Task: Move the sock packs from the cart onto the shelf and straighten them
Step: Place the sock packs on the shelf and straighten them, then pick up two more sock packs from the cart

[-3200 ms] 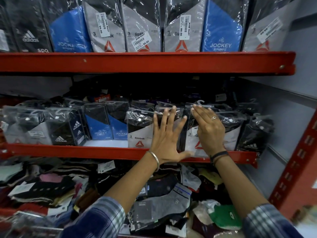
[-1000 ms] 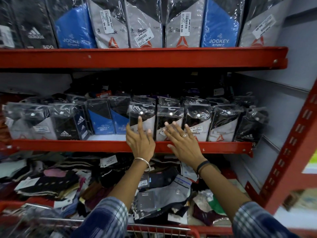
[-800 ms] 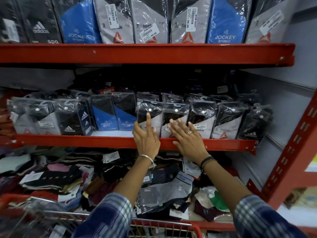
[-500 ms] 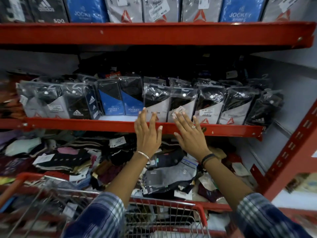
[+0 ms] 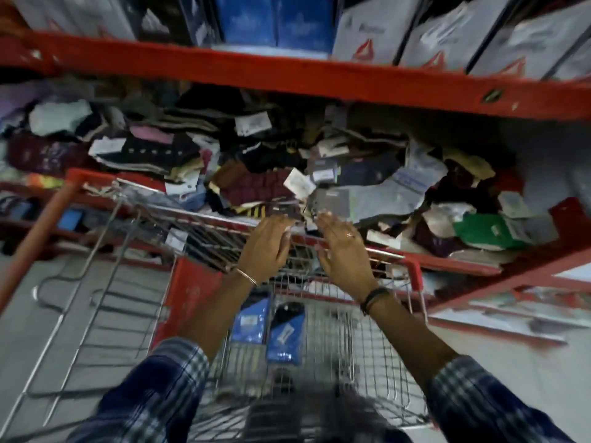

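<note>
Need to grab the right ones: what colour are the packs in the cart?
Blue and black packs, seen in the head view.

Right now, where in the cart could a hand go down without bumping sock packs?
Bare wire floor lies right of the two blue sock packs, toward the cart's right wall. The loose sock pile on the lower shelf is crowded.

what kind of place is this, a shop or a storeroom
Most likely a retail shop's sock aisle. Red metal shelving holds upright branded sock packs, a lower shelf is heaped with loose tagged socks, and a wire shopping cart carries blue packs.
</note>
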A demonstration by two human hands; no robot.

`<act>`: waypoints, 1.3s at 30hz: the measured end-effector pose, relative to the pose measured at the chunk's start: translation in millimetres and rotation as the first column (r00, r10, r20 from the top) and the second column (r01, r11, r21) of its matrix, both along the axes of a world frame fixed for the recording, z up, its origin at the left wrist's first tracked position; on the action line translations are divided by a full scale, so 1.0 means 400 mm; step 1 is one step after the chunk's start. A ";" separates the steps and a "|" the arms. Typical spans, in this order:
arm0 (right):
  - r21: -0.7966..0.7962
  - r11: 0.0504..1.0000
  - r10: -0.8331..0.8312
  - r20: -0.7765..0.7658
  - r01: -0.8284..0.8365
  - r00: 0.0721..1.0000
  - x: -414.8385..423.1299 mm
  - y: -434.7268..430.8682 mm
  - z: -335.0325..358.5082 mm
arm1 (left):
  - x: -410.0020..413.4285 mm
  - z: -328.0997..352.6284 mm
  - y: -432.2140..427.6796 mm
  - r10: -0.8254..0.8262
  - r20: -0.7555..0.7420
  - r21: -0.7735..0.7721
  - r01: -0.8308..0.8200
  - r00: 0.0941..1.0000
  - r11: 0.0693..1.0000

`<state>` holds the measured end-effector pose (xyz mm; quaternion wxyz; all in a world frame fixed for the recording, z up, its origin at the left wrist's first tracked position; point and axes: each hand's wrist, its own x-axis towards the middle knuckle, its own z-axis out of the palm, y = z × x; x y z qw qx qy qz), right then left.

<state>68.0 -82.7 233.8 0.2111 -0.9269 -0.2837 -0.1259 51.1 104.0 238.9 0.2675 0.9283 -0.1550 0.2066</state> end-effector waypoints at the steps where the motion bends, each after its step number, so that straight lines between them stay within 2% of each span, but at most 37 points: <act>1: -0.020 1.000 0.013 -0.055 -0.014 0.998 -0.020 0.017 -0.041 | -0.019 -0.042 0.017 0.004 -0.063 0.002 -0.003 0.998 1.000; 5: -0.081 0.995 0.047 -0.225 -0.066 0.973 -0.079 0.063 -0.178 | -0.081 -0.191 0.079 -0.018 -0.305 0.001 0.019 0.952 1.000; 8: -0.113 0.991 0.021 -0.382 -0.070 0.924 -0.104 0.098 -0.289 | -0.109 -0.306 0.131 0.006 -0.452 0.062 0.025 0.892 0.998; 11: -0.189 0.980 -0.051 -0.536 -0.061 0.843 -0.118 0.133 -0.384 | -0.120 -0.401 0.162 0.083 -0.551 0.146 -0.002 0.831 0.989; 13: -0.256 0.966 -0.146 -0.655 -0.036 0.741 -0.128 0.163 -0.446 | -0.123 -0.476 0.177 0.165 -0.596 0.194 -0.059 0.786 0.979; 18: -0.450 0.888 -0.438 -0.772 0.090 0.461 -0.160 0.249 -0.564 | -0.136 -0.629 0.174 0.425 -0.777 0.346 -0.249 0.465 0.905; 22: -0.540 0.830 -0.552 -0.754 0.141 0.357 -0.185 0.289 -0.639 | -0.124 -0.691 0.157 0.427 -0.833 0.325 -0.315 0.352 0.892; 29: -0.579 0.771 -0.637 -0.710 0.267 0.300 -0.195 0.297 -0.680 | -0.114 -0.741 0.144 0.439 -0.843 0.314 -0.376 0.312 0.872; 33: -0.598 0.739 -0.673 -0.640 0.311 0.370 -0.190 0.278 -0.699 | -0.115 -0.739 0.135 0.429 -0.841 0.271 -0.428 0.331 0.862; 37: -0.528 0.789 -0.614 -0.687 0.314 0.387 -0.176 0.255 -0.694 | -0.123 -0.724 0.130 0.430 -0.823 0.275 -0.403 0.371 0.873; 39: -0.441 0.827 -0.560 -0.703 0.349 0.438 -0.178 0.230 -0.677 | -0.134 -0.705 0.125 0.424 -0.810 0.257 -0.405 0.405 0.878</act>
